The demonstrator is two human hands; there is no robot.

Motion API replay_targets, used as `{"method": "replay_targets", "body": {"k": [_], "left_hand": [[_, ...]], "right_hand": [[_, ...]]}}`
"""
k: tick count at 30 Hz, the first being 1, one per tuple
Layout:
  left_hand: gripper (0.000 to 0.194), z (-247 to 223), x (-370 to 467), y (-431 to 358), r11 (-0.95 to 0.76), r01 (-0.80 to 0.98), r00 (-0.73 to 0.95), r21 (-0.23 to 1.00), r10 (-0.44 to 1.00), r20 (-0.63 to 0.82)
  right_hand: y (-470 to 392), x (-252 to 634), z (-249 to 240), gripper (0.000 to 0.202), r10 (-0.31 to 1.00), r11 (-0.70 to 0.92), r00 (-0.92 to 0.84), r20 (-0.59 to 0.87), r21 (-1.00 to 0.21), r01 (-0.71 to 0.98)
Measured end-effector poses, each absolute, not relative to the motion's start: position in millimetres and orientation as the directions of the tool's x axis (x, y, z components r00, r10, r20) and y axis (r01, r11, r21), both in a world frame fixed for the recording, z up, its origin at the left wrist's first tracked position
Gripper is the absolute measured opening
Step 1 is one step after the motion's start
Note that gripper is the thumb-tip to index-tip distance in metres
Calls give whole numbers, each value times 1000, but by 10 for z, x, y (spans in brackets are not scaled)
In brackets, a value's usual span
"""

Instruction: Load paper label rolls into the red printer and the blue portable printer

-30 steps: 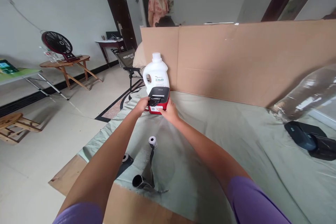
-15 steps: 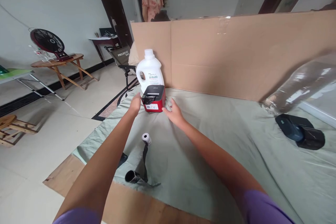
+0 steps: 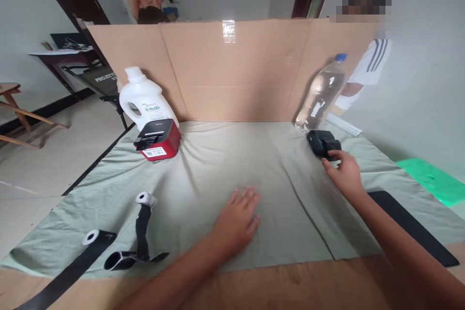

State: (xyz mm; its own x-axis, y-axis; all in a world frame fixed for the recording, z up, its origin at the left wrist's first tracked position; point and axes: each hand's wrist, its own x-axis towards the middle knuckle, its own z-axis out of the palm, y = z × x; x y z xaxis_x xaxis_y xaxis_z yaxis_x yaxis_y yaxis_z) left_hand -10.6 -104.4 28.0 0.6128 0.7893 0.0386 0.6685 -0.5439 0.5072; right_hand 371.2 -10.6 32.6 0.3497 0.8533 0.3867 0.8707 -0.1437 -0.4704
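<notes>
My right hand (image 3: 343, 172) is at the near right end of a small black device (image 3: 319, 143), thumb and fingers closed about its edge. That device rests on the cloth. My left hand (image 3: 238, 220), slightly blurred, is low over the middle of the cloth with its fingers spread and nothing in it. Far to the left stands a red and black label printer (image 3: 160, 140) with a black strip at its front. In front of it lie a white-cored roll (image 3: 145, 198) with a black strip, a black ring-shaped roll (image 3: 119, 260) and another black roll (image 3: 100, 240).
A white detergent jug (image 3: 147, 99) stands behind the printer. A clear bottle with a blue cap (image 3: 321, 92) leans against the cardboard wall (image 3: 232, 72). On the right lie a flat black panel (image 3: 410, 227) and a green object (image 3: 432, 181). People stand beyond the cardboard.
The view has turned right. Both hands have left the red printer: my right hand has come to the black device, my left to the middle of the cloth. The printer remains at the left.
</notes>
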Motion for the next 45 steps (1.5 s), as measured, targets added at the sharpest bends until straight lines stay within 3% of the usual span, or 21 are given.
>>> {"method": "replay_targets", "body": {"k": [3, 6, 10, 16, 23, 27, 41, 45], "left_hand": [[60, 81, 196, -1109, -716, 559, 788, 418, 616, 1], [63, 77, 195, -1147, -764, 517, 837, 385, 545, -41], [67, 130, 124, -1181, -779, 515, 847, 357, 526, -75], [66, 126, 132, -1184, -770, 515, 843, 376, 533, -64], [64, 180, 98, -1211, -773, 504, 839, 385, 544, -4], [64, 140, 93, -1222, -773, 504, 832, 385, 554, 23], [60, 45, 93, -1216, -787, 496, 826, 368, 558, 80], [62, 82, 83, -1228, -782, 493, 822, 382, 563, 91]], "right_hand": [[236, 3998, 443, 54, 813, -269, 410, 414, -358, 894], [616, 4117, 520, 78, 828, -392, 493, 268, -352, 850], [942, 4187, 600, 99, 902, -386, 427, 65, -320, 865], [935, 3874, 772, 89, 901, -435, 426, -87, -198, 878], [379, 2266, 970, 70, 987, -133, 106, -120, -249, 959], [182, 1431, 1035, 69, 982, -88, 43, -183, -246, 965], [112, 829, 805, 87, 967, -202, 159, -198, -219, 955], [40, 975, 871, 103, 972, -189, 138, -190, -287, 939]]}}
